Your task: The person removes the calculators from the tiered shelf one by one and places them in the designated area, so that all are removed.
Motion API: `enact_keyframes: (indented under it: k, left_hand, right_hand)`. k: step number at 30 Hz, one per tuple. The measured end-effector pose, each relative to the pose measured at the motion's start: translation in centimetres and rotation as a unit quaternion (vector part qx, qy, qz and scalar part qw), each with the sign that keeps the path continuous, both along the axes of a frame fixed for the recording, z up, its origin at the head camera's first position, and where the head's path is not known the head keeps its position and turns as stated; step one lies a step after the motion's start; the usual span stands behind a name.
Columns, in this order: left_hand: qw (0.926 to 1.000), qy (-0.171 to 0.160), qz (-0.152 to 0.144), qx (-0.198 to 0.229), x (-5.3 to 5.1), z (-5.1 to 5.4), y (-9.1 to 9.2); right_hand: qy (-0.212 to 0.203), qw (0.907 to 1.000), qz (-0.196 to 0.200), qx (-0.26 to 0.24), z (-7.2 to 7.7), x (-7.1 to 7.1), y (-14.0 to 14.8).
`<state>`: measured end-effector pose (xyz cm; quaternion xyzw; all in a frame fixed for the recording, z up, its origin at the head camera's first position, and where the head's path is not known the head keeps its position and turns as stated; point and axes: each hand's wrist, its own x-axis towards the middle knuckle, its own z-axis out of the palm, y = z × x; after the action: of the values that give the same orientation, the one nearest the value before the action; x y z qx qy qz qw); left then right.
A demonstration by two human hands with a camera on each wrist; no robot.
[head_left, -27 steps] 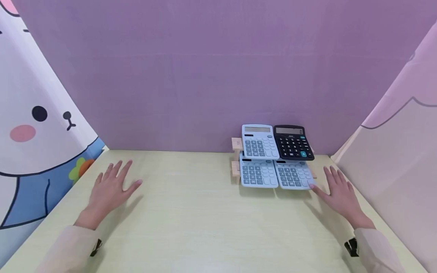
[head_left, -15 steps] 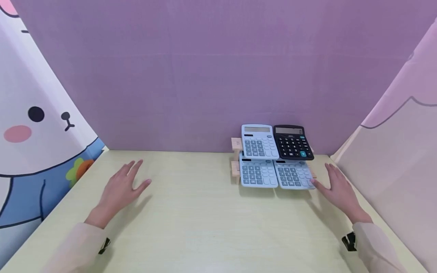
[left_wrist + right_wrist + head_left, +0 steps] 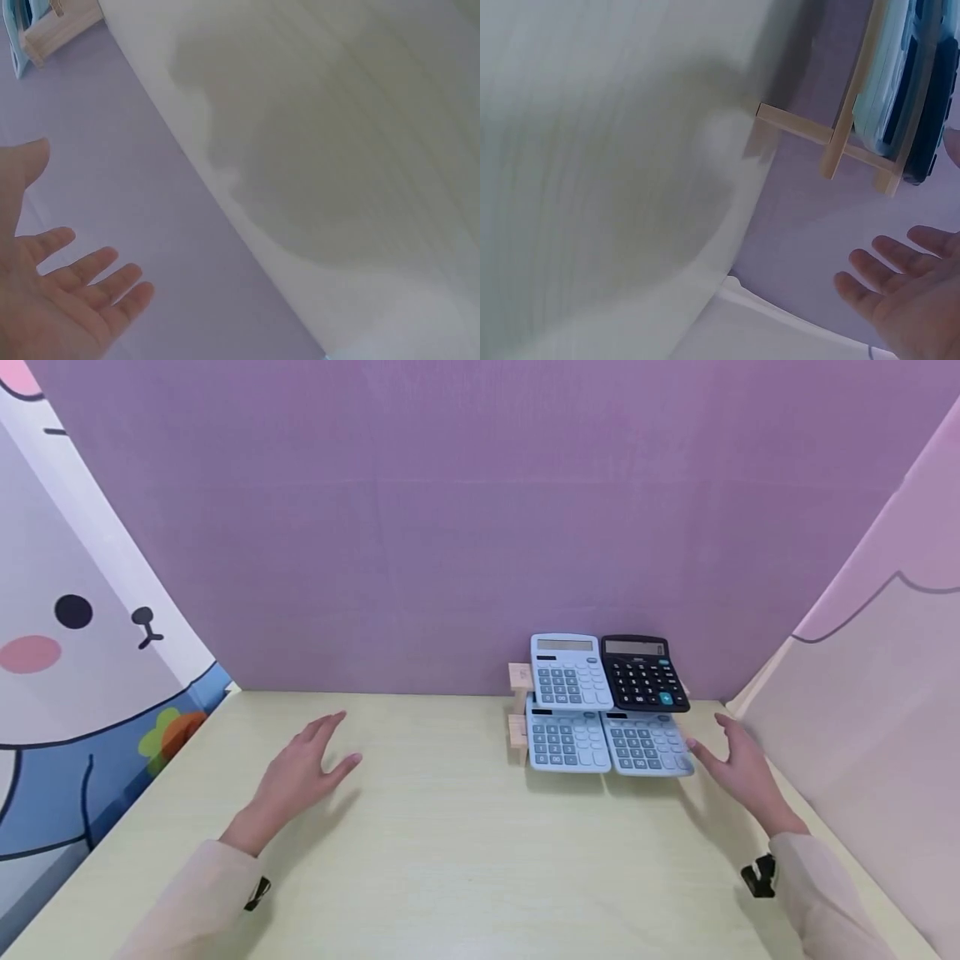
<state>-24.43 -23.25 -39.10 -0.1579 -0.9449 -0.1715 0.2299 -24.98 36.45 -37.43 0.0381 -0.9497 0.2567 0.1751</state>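
Four-key-pad clutter aside, several calculators rest tilted on a two-tier wooden rack (image 3: pixel 518 731) at the back right of the table. On the upper tier are a light blue calculator (image 3: pixel 572 672) and a black calculator (image 3: pixel 645 673); two light blue ones, a left calculator (image 3: pixel 567 742) and a right calculator (image 3: pixel 648 746), lie on the lower tier. My right hand (image 3: pixel 750 777) is just right of the rack, thumb near the lower right calculator; whether they touch I cannot tell. My left hand (image 3: pixel 292 781) hovers over the table's left half, fingers extended, holding nothing.
The pale wooden table (image 3: pixel 450 860) meets a purple backdrop (image 3: pixel 420 527) behind the rack. A cartoon-printed cloth (image 3: pixel 97 693) hangs at the left, and a pale pink cloth (image 3: pixel 877 735) at the right, close to my right hand.
My left hand has moved rightward across the table and turned more edge-on. My right hand has shifted slightly left and also turned. The calculators and rack stay in place.
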Motion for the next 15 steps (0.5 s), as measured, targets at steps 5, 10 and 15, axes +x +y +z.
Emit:
enact_keyframes:
  k: [5,10,15]
  left_hand:
    - [0.9996,-0.01,-0.014,0.025,-0.4,-0.1,1.2]
    - [0.9981,-0.021,-0.031,0.048,-0.7,-0.1,2.6]
    - [0.9963,-0.032,-0.043,0.067,-1.0,-0.2,4.0]
  right_hand:
    - [0.005,0.9993,0.002,-0.036,0.2,-0.4,0.0]
    - [0.009,0.9968,0.007,-0.079,0.0,-0.7,0.0]
    - [0.007,0.9947,0.004,-0.103,-0.3,-1.1,0.0]
